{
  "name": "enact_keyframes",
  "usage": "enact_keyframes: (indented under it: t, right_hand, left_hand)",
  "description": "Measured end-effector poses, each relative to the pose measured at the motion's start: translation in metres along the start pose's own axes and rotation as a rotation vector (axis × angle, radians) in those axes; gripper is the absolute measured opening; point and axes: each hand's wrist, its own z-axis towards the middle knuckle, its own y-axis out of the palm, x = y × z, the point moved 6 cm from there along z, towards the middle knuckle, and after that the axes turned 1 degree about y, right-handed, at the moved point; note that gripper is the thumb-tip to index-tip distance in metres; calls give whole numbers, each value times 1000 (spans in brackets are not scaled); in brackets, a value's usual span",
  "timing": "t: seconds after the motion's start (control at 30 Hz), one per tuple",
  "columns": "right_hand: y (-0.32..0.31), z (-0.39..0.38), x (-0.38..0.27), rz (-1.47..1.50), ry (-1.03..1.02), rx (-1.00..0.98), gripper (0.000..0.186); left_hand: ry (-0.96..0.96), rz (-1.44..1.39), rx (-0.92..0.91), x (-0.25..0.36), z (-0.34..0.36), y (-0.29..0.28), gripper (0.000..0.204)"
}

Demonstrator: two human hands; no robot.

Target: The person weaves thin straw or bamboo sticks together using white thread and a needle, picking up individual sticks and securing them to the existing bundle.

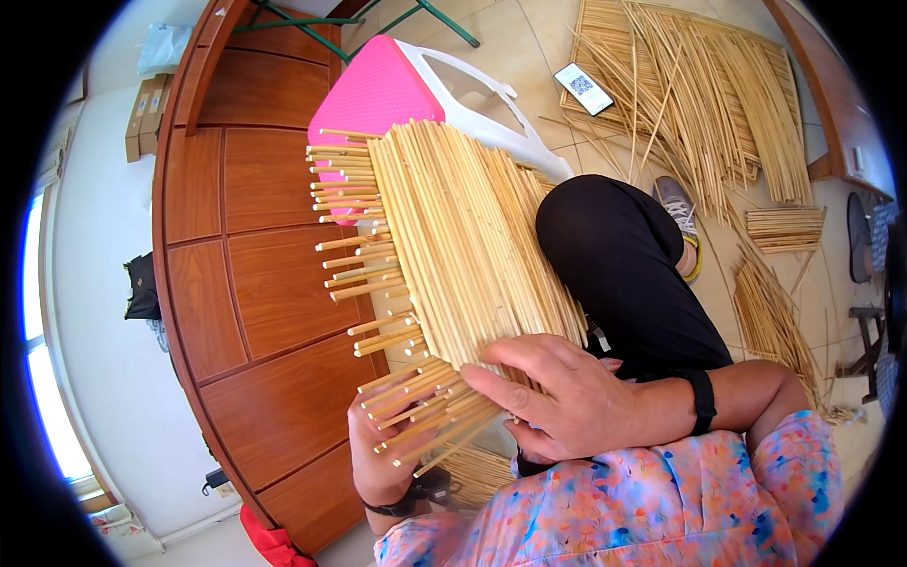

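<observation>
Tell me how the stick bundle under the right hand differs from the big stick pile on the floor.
The bundle is packed tight; the pile fans out loosely. The right hand touches the bundle; a phone lies on the pile. Both are straw-coloured.

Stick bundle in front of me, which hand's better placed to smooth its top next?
Probably your right hand: it lies over the near end of the bundle, while your left hand is partly hidden behind protruding stick ends.

Behind the stick bundle [463, 227] stands a chair [376, 90], left of the smartphone [584, 89] on the stick pile's [713, 90] left edge.
</observation>
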Motion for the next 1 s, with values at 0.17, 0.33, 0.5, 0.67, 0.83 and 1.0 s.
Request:
enact_keyframes:
  t: [0.17, 0.33, 0.5, 0.67, 0.83, 1.0]
  right_hand:
    - [1, 1, 0, 0, -9, 0, 74]
    - [-1, 0, 0, 6, -2, -8, 75]
    - [2, 0, -1, -2, 4, -20, 75]
    - [0, 1, -1, 12, 26, -20, 74]
    - [1, 1, -1, 15, 6, -5, 72]
    - [0, 1, -1, 2, 1, -5, 72]
  left_hand:
    - [145, -51, -24, 8, 11, 8, 34]
    - [169, -52, 43, 9, 17, 14, 23]
    - [127, 19, 126, 11, 23, 24, 5]
    - [117, 139, 19, 12, 26, 24, 7]
    - [191, 157, -32, 7, 22, 13, 10]
    - [232, 200, -155, 10, 22, 10, 19]
